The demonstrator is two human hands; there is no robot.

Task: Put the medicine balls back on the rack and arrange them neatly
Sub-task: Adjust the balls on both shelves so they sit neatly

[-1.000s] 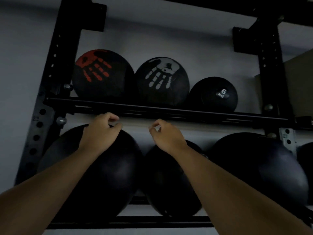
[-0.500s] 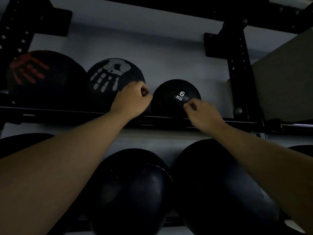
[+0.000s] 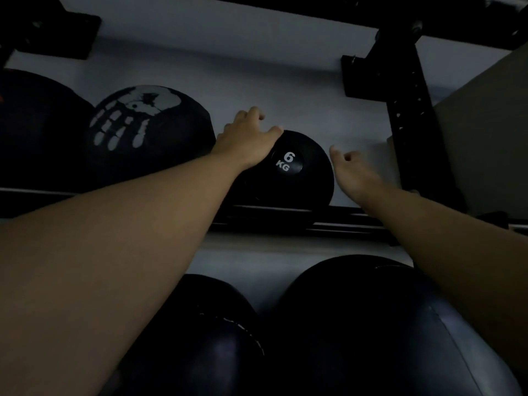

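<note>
Head view, dim light. Nearest the camera: two large black balls on the lower tier, the smaller stitched ball (image 3: 200, 335) at left touching the bigger smooth ball (image 3: 380, 324) at right; both of my forearms pass over them. Above these runs the upper shelf rail (image 3: 337, 222) of the rack. On that rail sits the 6 KG ball (image 3: 288, 172), the smallest one in sight, white numeral facing me. My left hand (image 3: 248, 140) lies on its upper left side, palm against the surface, thumb spread across the top, fingers curling over toward the back; open grasp, contact on one side only, ball not lifted. My right hand (image 3: 353, 170) is just beside the ball's right edge, fingers loosely curled, thumb pointing toward the ball, holding nothing; cannot tell whether the thumb touches the ball. Left of the 6 KG ball, close beside it, sits the white-handprint ball (image 3: 148, 132), and further left a dark ball (image 3: 37, 130), partly cut off. Rack upright (image 3: 411, 124) stands to the right, well apart from the 6 KG ball. Grey wall (image 3: 257, 67) behind.
</note>
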